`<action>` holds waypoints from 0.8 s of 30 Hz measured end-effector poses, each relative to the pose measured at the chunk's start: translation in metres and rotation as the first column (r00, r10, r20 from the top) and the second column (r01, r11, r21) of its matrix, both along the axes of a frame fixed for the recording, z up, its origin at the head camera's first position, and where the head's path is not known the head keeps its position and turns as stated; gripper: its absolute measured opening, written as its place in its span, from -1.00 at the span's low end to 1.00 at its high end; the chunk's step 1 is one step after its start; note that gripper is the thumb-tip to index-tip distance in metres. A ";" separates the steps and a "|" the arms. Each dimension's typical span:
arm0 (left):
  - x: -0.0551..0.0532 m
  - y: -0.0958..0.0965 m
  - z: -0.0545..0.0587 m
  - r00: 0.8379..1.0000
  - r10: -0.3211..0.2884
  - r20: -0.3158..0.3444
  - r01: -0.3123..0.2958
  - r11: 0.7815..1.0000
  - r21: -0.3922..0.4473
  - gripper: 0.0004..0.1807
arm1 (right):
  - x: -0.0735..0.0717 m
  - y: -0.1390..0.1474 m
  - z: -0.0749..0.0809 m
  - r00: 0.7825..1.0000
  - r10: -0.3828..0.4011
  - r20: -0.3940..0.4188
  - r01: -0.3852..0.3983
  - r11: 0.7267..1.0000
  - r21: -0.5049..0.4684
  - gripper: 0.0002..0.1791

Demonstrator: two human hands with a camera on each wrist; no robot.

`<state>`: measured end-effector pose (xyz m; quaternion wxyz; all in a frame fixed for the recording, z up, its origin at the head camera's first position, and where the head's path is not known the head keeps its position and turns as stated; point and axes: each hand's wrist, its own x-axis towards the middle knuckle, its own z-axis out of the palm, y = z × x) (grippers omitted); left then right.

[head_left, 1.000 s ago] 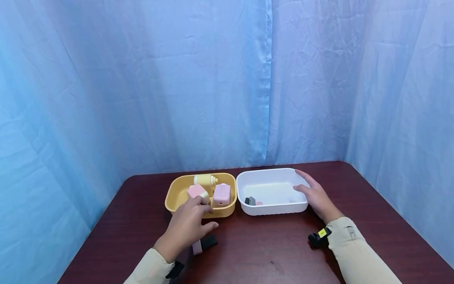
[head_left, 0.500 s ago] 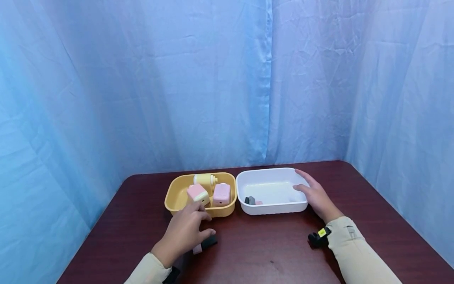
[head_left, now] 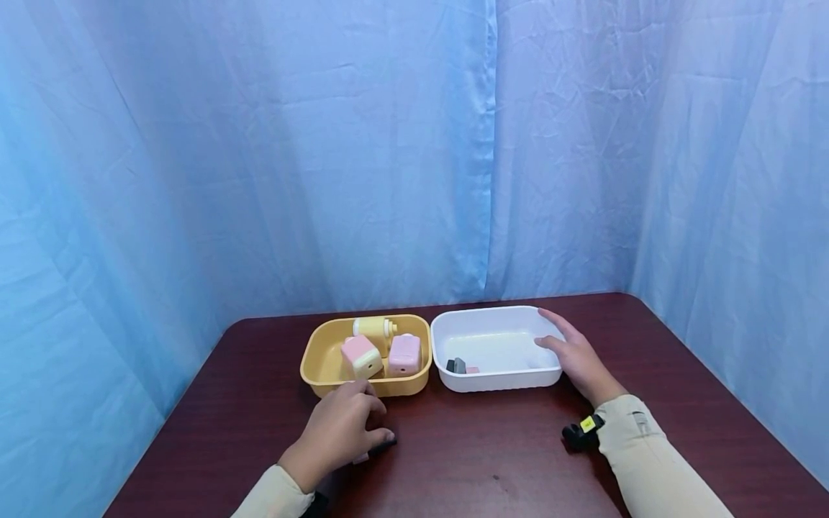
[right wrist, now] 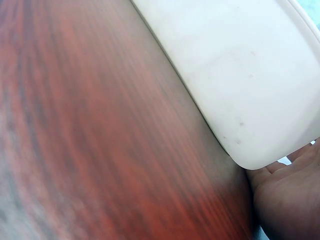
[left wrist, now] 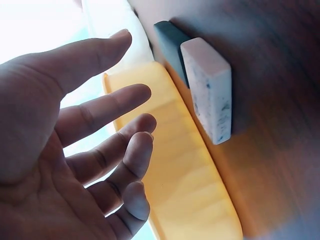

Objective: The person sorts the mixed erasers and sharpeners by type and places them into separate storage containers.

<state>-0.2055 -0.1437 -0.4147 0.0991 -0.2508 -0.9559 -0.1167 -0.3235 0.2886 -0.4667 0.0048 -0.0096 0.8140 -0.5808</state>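
My left hand (head_left: 337, 430) hovers in front of the yellow bin (head_left: 314, 368), its fingers loosely bent and holding nothing. Below it on the table lie a pink eraser (left wrist: 207, 90) with dark smudges and a black eraser (left wrist: 171, 47), side by side; in the head view the hand mostly hides them. At the right end of the white bin (head_left: 497, 383), my right hand (head_left: 578, 363) holds the wall, thumb over the rim. Small grey (head_left: 460, 365), black and pink blocks like erasers sit in its near left corner.
The yellow bin holds a pink-and-cream sharpener (head_left: 363, 357), a pink sharpener (head_left: 405, 354) and a yellow-and-white cylindrical item (head_left: 373, 328). Both bins stand side by side on the dark red table (head_left: 466, 460). A blue curtain (head_left: 388, 158) hangs behind.
My left hand has drawn back from the yellow bin's near rim and come down over the erasers, covering more of them. The right hand and the bins look unmoved.
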 end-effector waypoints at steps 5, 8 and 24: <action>0.000 0.001 -0.003 0.999 0.002 0.034 -0.001 1.000 -0.025 -0.68 | 0.001 -0.001 0.001 1.000 0.005 -0.003 -0.005 1.000 -0.007 -0.19; 0.000 0.002 -0.003 0.998 0.006 0.059 -0.004 0.999 -0.040 -0.66 | 0.001 -0.001 0.002 1.000 0.007 -0.006 -0.007 1.000 -0.014 -0.19; -0.004 0.001 -0.009 0.993 0.009 0.117 -0.001 0.998 -0.064 -0.65 | 0.002 -0.002 0.002 1.000 0.006 -0.019 -0.007 1.000 -0.014 -0.19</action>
